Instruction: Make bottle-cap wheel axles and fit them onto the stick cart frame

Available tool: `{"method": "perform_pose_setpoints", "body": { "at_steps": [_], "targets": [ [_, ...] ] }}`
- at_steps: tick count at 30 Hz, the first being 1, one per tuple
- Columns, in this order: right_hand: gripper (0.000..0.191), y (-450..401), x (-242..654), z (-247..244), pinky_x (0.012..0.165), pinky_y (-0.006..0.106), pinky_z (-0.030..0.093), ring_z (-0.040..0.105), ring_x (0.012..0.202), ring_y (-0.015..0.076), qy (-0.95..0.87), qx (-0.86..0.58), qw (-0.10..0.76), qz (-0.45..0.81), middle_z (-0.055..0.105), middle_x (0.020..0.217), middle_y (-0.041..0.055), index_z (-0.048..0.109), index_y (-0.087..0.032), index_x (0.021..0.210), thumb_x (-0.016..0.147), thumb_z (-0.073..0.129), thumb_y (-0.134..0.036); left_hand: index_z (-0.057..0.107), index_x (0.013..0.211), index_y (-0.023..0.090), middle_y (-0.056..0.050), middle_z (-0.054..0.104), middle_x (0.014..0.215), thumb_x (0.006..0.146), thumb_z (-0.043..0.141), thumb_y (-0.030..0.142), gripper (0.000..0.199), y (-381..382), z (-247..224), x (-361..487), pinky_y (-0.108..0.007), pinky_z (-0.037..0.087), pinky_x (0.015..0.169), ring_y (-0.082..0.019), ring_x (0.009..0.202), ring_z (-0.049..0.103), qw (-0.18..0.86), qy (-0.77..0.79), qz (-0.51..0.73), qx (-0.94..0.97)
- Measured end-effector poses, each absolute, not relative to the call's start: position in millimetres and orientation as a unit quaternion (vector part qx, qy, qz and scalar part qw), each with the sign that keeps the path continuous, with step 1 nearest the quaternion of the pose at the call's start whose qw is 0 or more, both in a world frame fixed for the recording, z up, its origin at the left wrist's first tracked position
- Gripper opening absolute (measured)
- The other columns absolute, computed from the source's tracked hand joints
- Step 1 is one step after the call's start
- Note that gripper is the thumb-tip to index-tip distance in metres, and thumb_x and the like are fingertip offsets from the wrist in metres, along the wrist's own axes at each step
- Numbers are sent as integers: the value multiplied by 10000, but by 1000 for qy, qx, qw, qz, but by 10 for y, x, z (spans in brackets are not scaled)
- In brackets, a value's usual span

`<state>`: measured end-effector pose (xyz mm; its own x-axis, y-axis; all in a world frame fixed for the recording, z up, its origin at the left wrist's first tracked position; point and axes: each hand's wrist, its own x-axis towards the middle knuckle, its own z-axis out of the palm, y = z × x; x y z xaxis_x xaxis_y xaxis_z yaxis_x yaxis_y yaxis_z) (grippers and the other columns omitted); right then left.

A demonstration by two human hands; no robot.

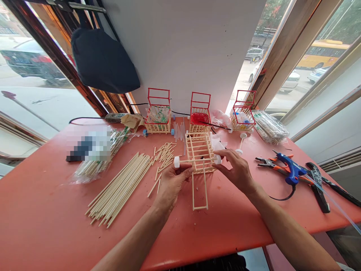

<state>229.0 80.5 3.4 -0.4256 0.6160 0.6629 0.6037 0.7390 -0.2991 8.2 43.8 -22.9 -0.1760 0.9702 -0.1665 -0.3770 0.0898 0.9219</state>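
A small cart [199,147] built of wooden sticks lies on the table in front of me, its long stick handle [200,207] pointing my way. Across it runs a stick axle [184,162] with a round white wheel [176,162] at the left end and another white wheel [217,159] at the right end. My left hand [172,180] is closed on the axle just inside the left wheel. With thumb and fingers, my right hand [237,169] pinches the right wheel. Whether the axle is fixed to the cart cannot be seen.
Long sticks [120,190] and short cut sticks [165,154] lie left. Finished-looking carts with red rims [158,113] stand along the wall, one with a red bowl [199,118]. A blue glue gun [293,169], pliers [266,162] and a loose wheel pair [241,142] lie right.
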Motion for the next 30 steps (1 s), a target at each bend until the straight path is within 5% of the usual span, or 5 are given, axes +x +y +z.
{"method": "perform_pose_setpoints", "body": {
  "at_steps": [30],
  "targets": [
    [286,796,2289,36,797,360,578,681,855,234,-842,-370,392,14,721,954,67,635,-247,1237,1011,618,-423,784,734,167,-3,700,656,570,929,332,274,431,-251,73,-244,484,540,-103,545,564,564,469,599,323]
  ]
}}
